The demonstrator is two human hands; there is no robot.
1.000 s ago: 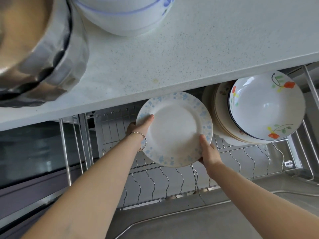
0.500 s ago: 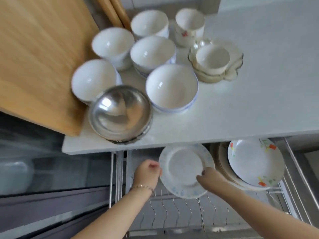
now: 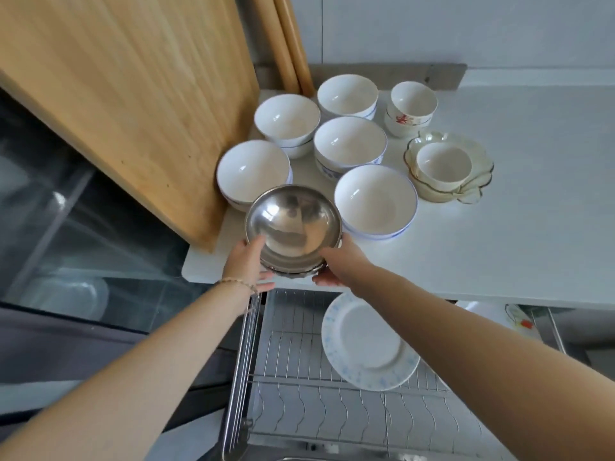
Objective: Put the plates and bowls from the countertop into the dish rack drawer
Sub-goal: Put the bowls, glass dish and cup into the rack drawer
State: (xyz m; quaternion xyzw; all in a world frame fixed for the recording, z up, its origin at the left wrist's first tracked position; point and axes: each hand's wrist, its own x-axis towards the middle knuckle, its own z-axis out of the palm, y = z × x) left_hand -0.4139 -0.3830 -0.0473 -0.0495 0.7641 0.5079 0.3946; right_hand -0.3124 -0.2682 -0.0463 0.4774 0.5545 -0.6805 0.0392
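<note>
A stack of steel bowls sits at the front edge of the white countertop. My left hand grips its left side and my right hand grips its right side. Behind it stand several white bowls, a small flower-print cup stack and a small bowl on glass dishes. Below the counter, the wire dish rack drawer is pulled out. A white plate with blue flecks stands on edge in it. My right arm hides the plates further right.
A large wooden cutting board leans over the counter's left end, close to the bowls. A rolling pin stands behind it. A dark glass stovetop lies to the left. The drawer's left rail runs along my left forearm.
Both hands let go of the blue-flecked plate, which now stands in the rack, and rose to the counter, closing on the steel bowl stack. The view tilted up.
</note>
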